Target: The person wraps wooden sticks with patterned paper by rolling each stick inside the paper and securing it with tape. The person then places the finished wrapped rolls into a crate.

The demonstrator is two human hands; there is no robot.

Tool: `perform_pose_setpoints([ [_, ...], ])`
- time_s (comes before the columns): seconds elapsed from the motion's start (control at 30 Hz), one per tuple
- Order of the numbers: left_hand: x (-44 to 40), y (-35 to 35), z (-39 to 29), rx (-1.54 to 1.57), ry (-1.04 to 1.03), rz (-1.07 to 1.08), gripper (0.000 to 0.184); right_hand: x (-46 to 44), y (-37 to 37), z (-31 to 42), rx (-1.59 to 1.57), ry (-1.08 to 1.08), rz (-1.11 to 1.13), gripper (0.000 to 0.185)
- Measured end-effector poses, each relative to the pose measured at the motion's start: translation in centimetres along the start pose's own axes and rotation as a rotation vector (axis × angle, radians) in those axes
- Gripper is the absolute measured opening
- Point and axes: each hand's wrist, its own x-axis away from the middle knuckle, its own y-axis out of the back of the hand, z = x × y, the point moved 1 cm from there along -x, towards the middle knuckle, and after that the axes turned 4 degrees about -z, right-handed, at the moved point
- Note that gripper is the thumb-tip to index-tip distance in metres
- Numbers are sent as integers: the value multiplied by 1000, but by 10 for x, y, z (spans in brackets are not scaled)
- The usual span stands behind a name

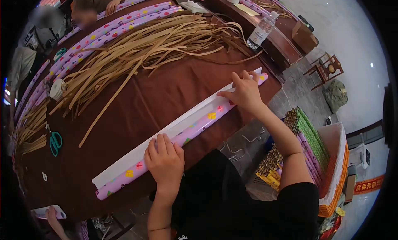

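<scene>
A long roll of wrapping paper (pixel 199 124), lilac with colourful gift prints, lies diagonally along the table's near edge. Its loose white flap (pixel 137 158) runs along the far side. My left hand (pixel 164 161) rests on the left half of the roll, its fingers lying over the paper. At the right end, my right hand (pixel 245 90) has bent fingers and thumb on the roll and its white edge. The paper partly hides under both hands.
Flat brown strips (pixel 137 53) spread across the far side of the brown-covered table (pixel 120 120). Teal scissors (pixel 55 144) lie left; a water bottle (pixel 262 30) stands at back right. Other people's hands (pixel 114 6) are near finished rolls. An orange basket (pixel 336 182) sits below right.
</scene>
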Motion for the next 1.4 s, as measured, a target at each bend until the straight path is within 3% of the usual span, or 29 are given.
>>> perform_pose_setpoints([
  [0.8,4,0,2,69,-15,26,31,4,-12,21,113,-14,36,49],
  [1.07,5,12,7,104,-85,102,45,11,-14,24,82,-89,55,48],
  [1.4,16,14,42,58,-181,30,44,16,-14,52,10,-132,2,48],
])
